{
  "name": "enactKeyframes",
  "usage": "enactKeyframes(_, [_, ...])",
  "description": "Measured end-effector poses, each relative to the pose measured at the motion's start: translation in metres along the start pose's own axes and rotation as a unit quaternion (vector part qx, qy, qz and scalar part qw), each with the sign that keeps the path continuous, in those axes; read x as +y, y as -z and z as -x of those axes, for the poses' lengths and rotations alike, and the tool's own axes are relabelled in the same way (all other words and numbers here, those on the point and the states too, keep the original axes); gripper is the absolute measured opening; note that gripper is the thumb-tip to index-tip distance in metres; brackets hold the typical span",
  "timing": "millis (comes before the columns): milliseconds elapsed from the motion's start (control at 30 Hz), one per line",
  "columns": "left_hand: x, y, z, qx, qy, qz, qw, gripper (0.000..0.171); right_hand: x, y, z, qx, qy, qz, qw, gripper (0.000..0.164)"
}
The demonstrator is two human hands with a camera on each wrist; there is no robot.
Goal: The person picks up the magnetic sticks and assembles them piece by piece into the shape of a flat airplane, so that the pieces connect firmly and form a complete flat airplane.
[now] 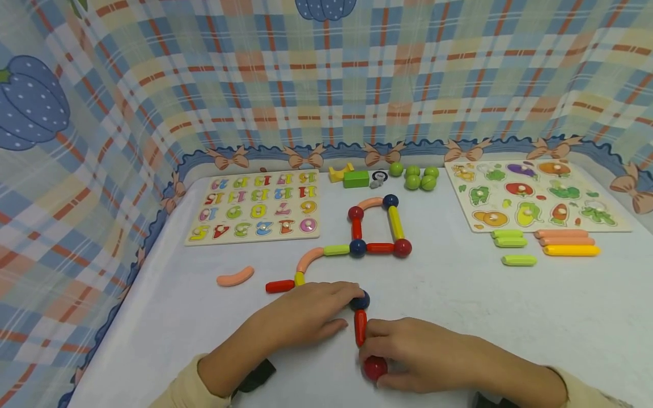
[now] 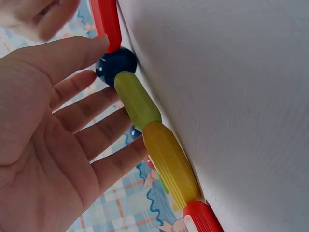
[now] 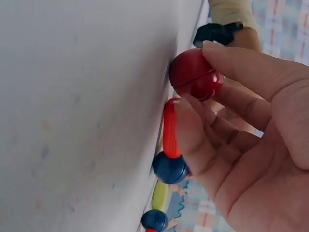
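Note:
My right hand holds a glossy red ball between thumb and fingers, right at the near end of a red stick. That stick's other end meets a dark blue ball. My left hand lies over the chain of pieces, its extended fingertips at the blue ball. In the left wrist view its fingers reach behind a green stick and a yellow stick, which run on from the blue ball to another red stick. From above, the left hand hides the green stick.
A joined frame of sticks and balls lies beyond my hands. A loose curved orange stick is at left. Number board, vegetable board, several green balls and a green block lie behind. Spare sticks are at right.

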State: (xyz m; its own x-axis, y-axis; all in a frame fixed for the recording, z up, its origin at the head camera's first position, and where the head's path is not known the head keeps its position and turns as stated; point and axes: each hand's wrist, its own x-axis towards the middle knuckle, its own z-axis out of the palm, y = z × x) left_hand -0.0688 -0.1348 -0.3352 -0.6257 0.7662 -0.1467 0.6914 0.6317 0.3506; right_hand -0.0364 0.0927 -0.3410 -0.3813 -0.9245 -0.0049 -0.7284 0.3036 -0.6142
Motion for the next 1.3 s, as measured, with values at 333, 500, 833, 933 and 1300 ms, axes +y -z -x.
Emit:
enactKeyframes(333, [-0.001, 0.0, 0.0, -0.001, -0.001, 0.002, 1.0, 0.054, 0.009, 0.003, -0.004, 0.012, -0.02, 0.008, 1.0, 0.03])
enactKeyframes(500, [0.0, 0.001, 0.0, -0.005, 0.002, -0.003, 1.0, 0.054, 0.009, 0.0, -0.004, 0.004, -0.023, 0.012, 1.0, 0.032])
enactKeyframes(833, [0.001, 0.0, 0.001, -0.004, -0.003, -0.01, 0.9999, 0.055, 0.002, -0.01, -0.015, -0.028, -0.008, 0.058, 0.998, 0.03])
enactKeyframes(933, [0.0, 0.0, 0.001, -0.001, -0.007, -0.014, 0.9999, 0.055, 0.003, -0.012, -0.018, -0.025, -0.023, 0.078, 0.996, 0.031])
enactKeyframes(1300, [-0.001, -0.002, 0.002, 0.006, 0.022, -0.027, 0.9994, 0.062, 0.008, -0.006, -0.023, -0.03, -0.072, 0.058, 0.995, 0.033])
